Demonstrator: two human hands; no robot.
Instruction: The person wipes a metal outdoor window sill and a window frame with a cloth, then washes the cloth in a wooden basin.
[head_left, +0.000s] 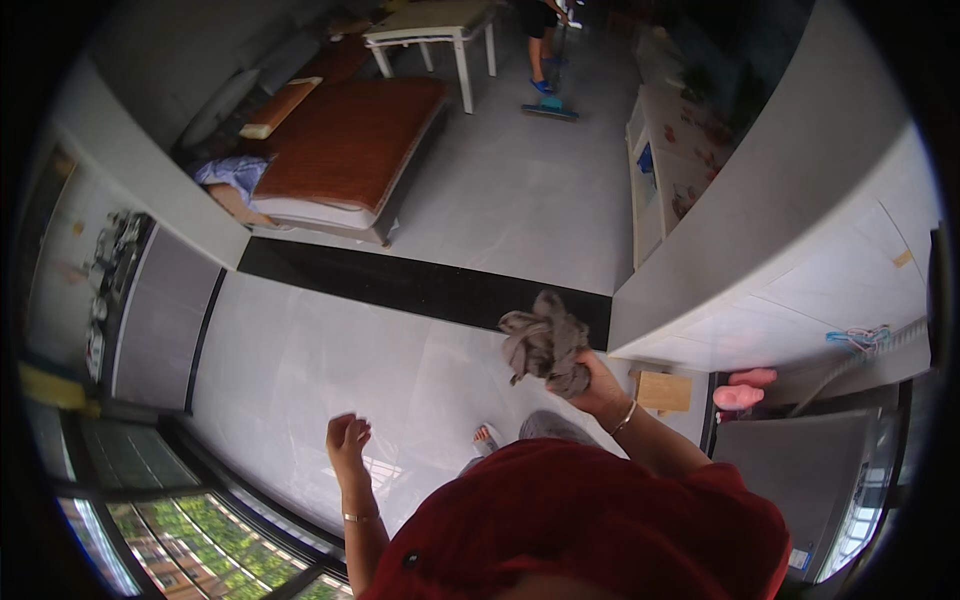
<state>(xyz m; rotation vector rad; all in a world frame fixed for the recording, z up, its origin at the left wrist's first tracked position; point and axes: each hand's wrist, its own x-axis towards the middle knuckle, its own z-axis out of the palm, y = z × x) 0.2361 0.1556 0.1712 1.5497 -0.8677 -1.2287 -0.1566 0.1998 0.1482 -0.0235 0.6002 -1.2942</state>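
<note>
A crumpled grey-brown cloth (544, 345) is bunched in my right hand (602, 390), held out in front of my body above the floor. Its folds hide most of my fingertips. My left hand (347, 442) is raised over the pale tiled floor (300, 352), with its fingers curled in and nothing seen between them. Both wrists wear a thin bracelet. Below the cloth, one of my feet (485, 436) shows in a light slipper.
A black threshold strip (420, 289) crosses the floor. Beyond it stand a bed with a brown mat (352, 142), a white-legged table (461, 67) and a person (536, 56) with a wide floor mop (550, 111). A small wooden stool (663, 391) and pink slippers (739, 395) are at right.
</note>
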